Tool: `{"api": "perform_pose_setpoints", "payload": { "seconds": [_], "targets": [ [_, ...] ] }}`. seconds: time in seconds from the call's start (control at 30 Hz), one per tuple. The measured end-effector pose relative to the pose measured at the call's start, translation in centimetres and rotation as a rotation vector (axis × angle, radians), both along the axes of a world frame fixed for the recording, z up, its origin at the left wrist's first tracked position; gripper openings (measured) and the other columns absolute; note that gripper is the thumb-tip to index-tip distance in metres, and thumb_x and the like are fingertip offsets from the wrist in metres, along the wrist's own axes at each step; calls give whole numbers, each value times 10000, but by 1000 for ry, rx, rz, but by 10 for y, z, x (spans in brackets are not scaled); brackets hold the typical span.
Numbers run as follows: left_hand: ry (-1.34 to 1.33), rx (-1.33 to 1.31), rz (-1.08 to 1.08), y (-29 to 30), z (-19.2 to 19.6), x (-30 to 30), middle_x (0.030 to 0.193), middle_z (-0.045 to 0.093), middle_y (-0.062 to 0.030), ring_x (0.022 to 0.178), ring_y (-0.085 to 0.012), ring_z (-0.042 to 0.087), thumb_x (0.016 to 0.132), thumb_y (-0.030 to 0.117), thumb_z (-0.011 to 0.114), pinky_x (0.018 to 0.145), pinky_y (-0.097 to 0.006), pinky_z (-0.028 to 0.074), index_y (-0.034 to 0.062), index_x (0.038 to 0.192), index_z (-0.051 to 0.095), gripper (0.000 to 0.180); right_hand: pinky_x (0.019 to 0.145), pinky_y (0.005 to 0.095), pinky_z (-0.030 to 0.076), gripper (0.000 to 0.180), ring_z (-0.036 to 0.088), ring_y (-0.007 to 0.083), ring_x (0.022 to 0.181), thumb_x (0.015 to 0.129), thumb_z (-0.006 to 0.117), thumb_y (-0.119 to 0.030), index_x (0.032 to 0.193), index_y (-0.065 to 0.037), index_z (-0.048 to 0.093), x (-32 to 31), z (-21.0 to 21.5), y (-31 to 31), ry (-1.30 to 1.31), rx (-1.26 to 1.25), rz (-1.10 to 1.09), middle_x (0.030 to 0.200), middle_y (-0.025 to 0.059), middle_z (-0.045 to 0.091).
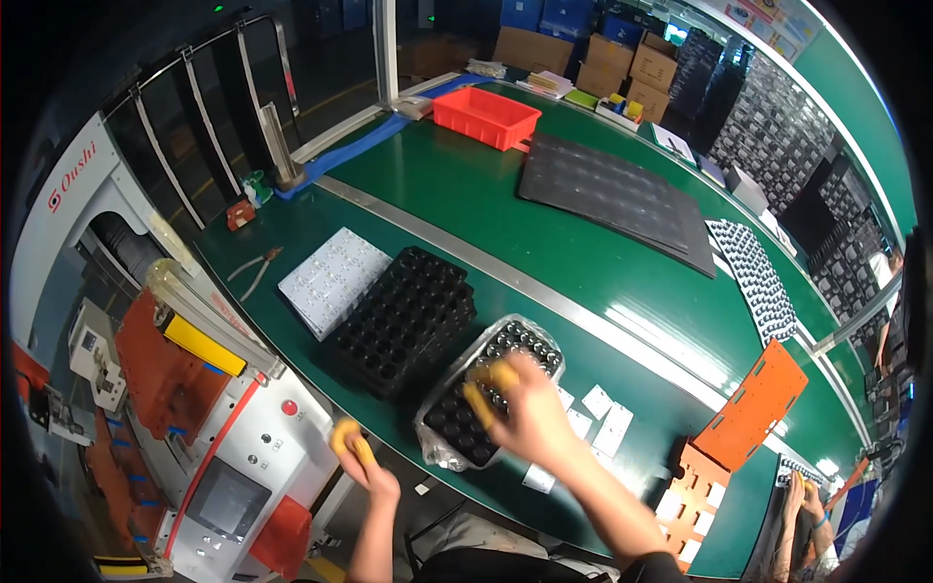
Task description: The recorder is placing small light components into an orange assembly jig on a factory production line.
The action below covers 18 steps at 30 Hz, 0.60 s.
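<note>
My right hand, with yellow finger covers, hovers blurred over a black pocketed tray that lies in clear plastic wrap on the green table. Its fingers are spread above the tray's pockets, and I see nothing in them. My left hand, also with yellow fingertips, is raised at the table's near edge beside a white machine. Its fingers are pinched together, and no object shows between them. A stack of empty black trays stands just left of the wrapped tray.
A white panel of small boards and pliers lie left of the stack. Small white cards and orange cut plates sit to the right. A red bin and a black mat are farther back. Another person's hands work at the lower right.
</note>
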<state>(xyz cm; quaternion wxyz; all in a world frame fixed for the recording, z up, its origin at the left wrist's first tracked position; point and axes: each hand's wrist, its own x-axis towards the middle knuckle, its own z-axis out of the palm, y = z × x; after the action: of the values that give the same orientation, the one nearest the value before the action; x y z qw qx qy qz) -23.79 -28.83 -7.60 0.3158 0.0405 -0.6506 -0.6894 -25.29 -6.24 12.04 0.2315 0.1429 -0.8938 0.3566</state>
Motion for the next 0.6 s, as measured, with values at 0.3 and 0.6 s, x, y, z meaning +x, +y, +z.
{"api": "perform_pose_setpoints", "payload": {
  "seconds": [0.3, 0.6],
  "targets": [
    [312, -1048, -568, 56, 18, 159, 940, 614, -55, 895, -229, 569, 815, 151, 647, 815, -394, 447, 63, 899, 646, 121, 576, 381, 507, 348, 610, 309, 684, 833, 694, -124, 1143, 8, 610, 103, -64, -13, -129, 200, -147, 939, 137, 549],
    [-98, -1113, -829, 109, 46, 128, 992, 589, -95, 921, -297, 532, 794, 240, 665, 786, -401, 446, 62, 974, 652, 254, 741, 381, 536, 327, 626, 355, 911, 843, 687, -112, 1127, 20, 592, 115, -62, -17, -14, 20, -114, 1086, 182, 577]
  ]
}}
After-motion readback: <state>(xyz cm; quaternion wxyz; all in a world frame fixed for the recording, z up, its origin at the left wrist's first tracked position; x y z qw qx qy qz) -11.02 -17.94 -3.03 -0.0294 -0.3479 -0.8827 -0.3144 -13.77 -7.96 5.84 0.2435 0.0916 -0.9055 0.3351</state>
